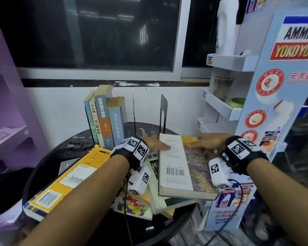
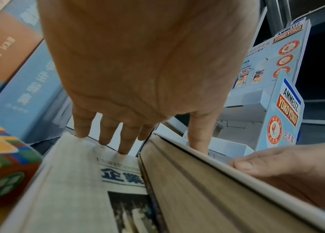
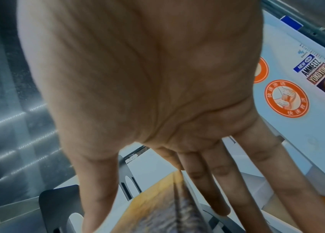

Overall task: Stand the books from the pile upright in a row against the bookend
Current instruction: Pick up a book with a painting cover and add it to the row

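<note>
On the pile lies a book with a white barcoded back cover (image 1: 174, 166), slightly tilted; its page edge (image 2: 207, 197) faces my left wrist view. My left hand (image 1: 155, 142) holds its far left corner, thumb (image 2: 199, 141) on the cover and fingers (image 2: 123, 141) down beside the edge, touching the newspaper-print book (image 2: 97, 189) underneath. My right hand (image 1: 210, 142) holds the far right corner, thumb on top and fingers (image 3: 237, 181) along the side. Several books (image 1: 105, 118) stand upright at the back left. Two black bookends (image 1: 163, 110) stand to their right, with a gap between.
The pile sits on a round black table (image 1: 60, 151), with a large yellow book (image 1: 73, 174) lying on the left. A blue-and-white cardboard display stand (image 1: 283, 86) crowds the right side. A purple shelf unit (image 1: 7, 103) stands on the left. Behind is a white wall and a window.
</note>
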### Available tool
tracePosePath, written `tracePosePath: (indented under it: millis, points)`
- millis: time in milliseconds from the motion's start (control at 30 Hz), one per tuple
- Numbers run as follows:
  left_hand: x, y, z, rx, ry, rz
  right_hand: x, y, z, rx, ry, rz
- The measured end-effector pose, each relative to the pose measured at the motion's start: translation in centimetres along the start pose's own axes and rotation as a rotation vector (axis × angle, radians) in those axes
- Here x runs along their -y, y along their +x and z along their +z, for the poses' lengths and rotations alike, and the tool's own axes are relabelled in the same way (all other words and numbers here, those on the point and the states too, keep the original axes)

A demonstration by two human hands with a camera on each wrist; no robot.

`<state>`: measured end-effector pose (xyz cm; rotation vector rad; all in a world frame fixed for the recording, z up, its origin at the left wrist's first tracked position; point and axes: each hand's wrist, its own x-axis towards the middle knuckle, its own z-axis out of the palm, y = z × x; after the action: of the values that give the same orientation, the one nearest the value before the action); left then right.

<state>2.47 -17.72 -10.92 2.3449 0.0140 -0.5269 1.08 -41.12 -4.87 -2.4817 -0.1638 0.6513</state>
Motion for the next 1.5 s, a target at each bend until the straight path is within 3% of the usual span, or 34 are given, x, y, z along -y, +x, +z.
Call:
tracePosePath:
  millis: [233,500,667,867,967,1233,1500]
  points:
    - [0.2,0.7,0.5,0.004,-0.099,0.047,-0.5,0.4,0.5,0.102,-0.014,-0.088]
    - [-3.2,-7.4,0.3,0.011,-0.043,0.147,-0.9,1.2,0.2,0.043,-0.093,-0.151]
    - [-4.0,-9.2,0.1,-0.071,-0.044,0.195,0.4,-0.6,0.3,-0.089,-0.075,-0.149]
    - [-4.4,-10.0,-0.1,-0.159,-0.392,0.223,1.6,-1.6,-0.3,-0.291,0.035,-0.145]
    - [-4.9,-10.3,-0.6,-0.251,-0.418,0.298,2.3,-1.7,-0.9,-0.402,0.017,-0.167]
    - [-5.5,-10.9,-2.2,-0.456,-0.492,0.473,4.7,-3.2,-0.8,-0.613,0.093,-0.277]
    - [-4.9,-10.8,-3.5,-0.521,-0.675,0.473,5.9,-3.8,1.6,-0.822,0.145,-0.477]
